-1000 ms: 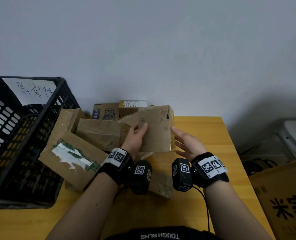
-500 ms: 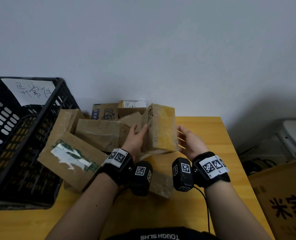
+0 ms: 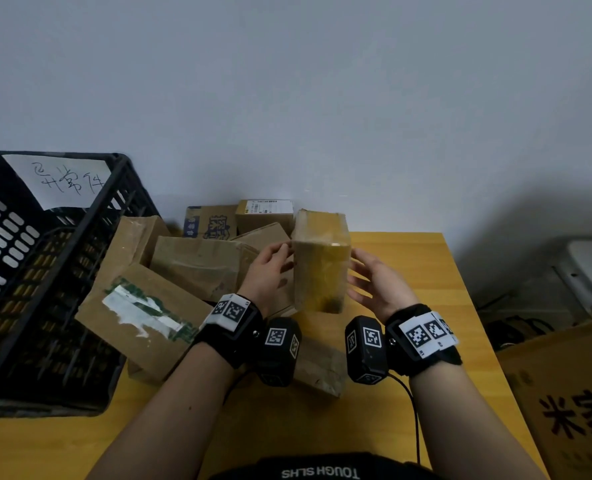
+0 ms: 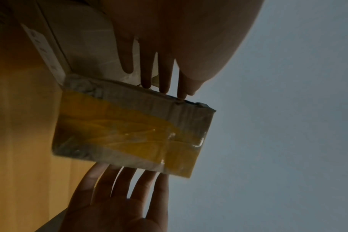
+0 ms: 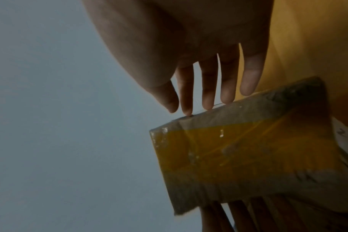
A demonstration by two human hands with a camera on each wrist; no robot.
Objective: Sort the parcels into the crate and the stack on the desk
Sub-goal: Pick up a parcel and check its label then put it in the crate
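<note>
Parcel: small cardboard box point(image 3: 322, 261) is standing on end in the air between the two hands, above the heap and the surface point(image 3: 408, 271), its long axis running up and down.
Left hand: left hand point(image 3: 270, 271) is pressing straight fingers point(image 4: 163, 75) against the parcel's left edge; nothing is curling round it.
Right hand: right hand point(image 3: 379, 282) is bracing the opposite side with spread, straight fingers point(image 5: 209, 87), palm facing inward. Both hands are lying equally close, one on each side.
Direction: black crate point(image 3: 90, 237) is sitting to the left, beyond the left hand, so a trip there looks to me like a sideways carry over the heap; the bare wood to the right is lying nearer the right hand.
Material: worn brown cardboard, a wide band of glossy yellow tape running over the near face, clear film wrinkling at the corners; probably slippery under flat fingers.
Heap: other parcels point(image 3: 197, 265) are lying tilted against one another beside the crate, one with torn white and green label remnants point(image 3: 142, 310).
Crate: slotted plastic walls, a handwritten paper sheet point(image 3: 69, 181) hanging on the back wall.
Judgement: sorting seems to be at an early stage, most of the heap not yet placed.
</note>
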